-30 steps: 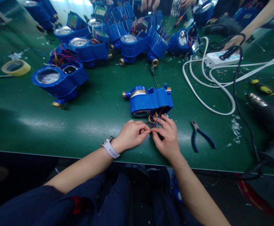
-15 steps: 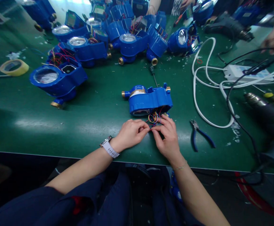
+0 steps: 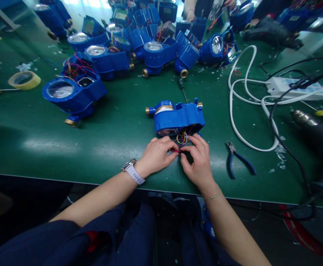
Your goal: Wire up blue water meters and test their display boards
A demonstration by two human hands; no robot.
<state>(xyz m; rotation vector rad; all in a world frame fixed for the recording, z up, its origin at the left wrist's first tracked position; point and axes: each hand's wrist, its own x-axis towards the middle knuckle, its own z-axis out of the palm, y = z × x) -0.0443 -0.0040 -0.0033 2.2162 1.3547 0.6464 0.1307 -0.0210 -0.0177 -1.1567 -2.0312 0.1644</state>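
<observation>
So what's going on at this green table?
Someone is handling thin red wires beside a blue meter. The left hand pinches the wires; the right hand is close by, though whether it grips them is hard to tell. Pliers lie to the right, and more blue meters sit farther back.

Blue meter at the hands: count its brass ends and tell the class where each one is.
2: a left brass end and a right brass end, at opposite ends of the blue meter. Any underneath would be hidden.
</observation>
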